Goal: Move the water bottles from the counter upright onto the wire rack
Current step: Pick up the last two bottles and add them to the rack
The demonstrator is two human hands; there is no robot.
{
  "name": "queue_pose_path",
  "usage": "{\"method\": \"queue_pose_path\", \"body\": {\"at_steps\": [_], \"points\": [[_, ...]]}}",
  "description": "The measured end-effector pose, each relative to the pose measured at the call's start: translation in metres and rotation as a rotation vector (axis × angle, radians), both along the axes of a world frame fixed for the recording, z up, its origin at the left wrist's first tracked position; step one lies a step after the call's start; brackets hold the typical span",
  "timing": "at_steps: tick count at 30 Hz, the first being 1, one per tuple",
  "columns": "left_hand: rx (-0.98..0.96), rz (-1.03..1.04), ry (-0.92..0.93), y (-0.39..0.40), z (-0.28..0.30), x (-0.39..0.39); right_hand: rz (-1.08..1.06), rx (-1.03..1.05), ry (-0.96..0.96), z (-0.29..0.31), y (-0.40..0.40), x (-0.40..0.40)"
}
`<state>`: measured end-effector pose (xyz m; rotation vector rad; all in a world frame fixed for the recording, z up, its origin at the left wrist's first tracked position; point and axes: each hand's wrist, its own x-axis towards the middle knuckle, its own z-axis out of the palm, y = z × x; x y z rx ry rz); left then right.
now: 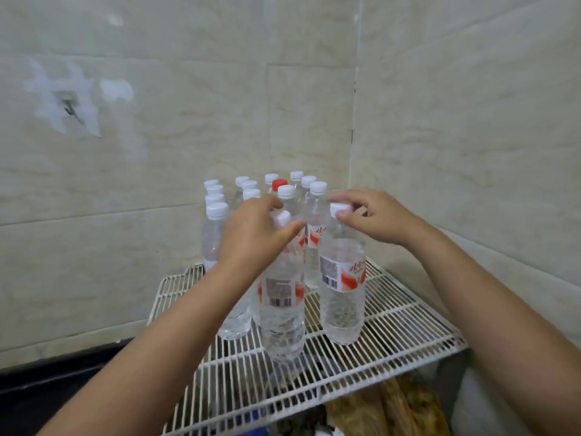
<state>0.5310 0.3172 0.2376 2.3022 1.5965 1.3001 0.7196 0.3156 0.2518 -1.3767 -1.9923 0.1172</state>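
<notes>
Several clear water bottles with white caps stand upright on a white wire rack (pixel 393 335) in the wall corner; one at the back has a red cap (pixel 279 184). My left hand (pixel 254 234) wraps the neck of the front middle bottle (pixel 282 309), which stands on the rack. My right hand (pixel 374 217) pinches the white cap of the front right bottle (pixel 342 297), also upright on the rack. Both bottles carry red and white labels with barcodes.
Tiled walls close in behind and to the right of the rack. Bare wire grid lies at the rack's front and right. Below the rack sit brownish bags or cloth (pixel 393 407). A dark counter edge (pixel 47 382) runs at lower left.
</notes>
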Motion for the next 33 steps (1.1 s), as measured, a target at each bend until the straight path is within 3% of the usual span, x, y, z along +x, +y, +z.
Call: {"method": "queue_pose_path", "body": {"at_steps": [3,9,15,21,27,33], "points": [[-0.022,-0.003,0.124,0.005,0.010,0.000,0.006,-0.050,-0.088,0.007,0.000,0.003],[-0.077,-0.157,0.174,0.008,0.020,-0.008,-0.082,-0.028,-0.102,0.012,-0.005,0.000],[-0.072,-0.047,0.390,-0.001,0.019,0.002,-0.064,-0.050,-0.128,0.008,-0.008,0.000],[-0.074,-0.112,0.304,0.003,0.031,0.033,-0.141,0.002,-0.009,0.008,0.004,0.020],[-0.092,-0.042,0.305,0.034,0.035,0.052,-0.167,0.083,-0.100,0.012,0.029,0.015],[-0.138,0.031,0.352,0.049,0.028,0.051,-0.119,0.024,0.077,0.003,0.054,0.011]]}}
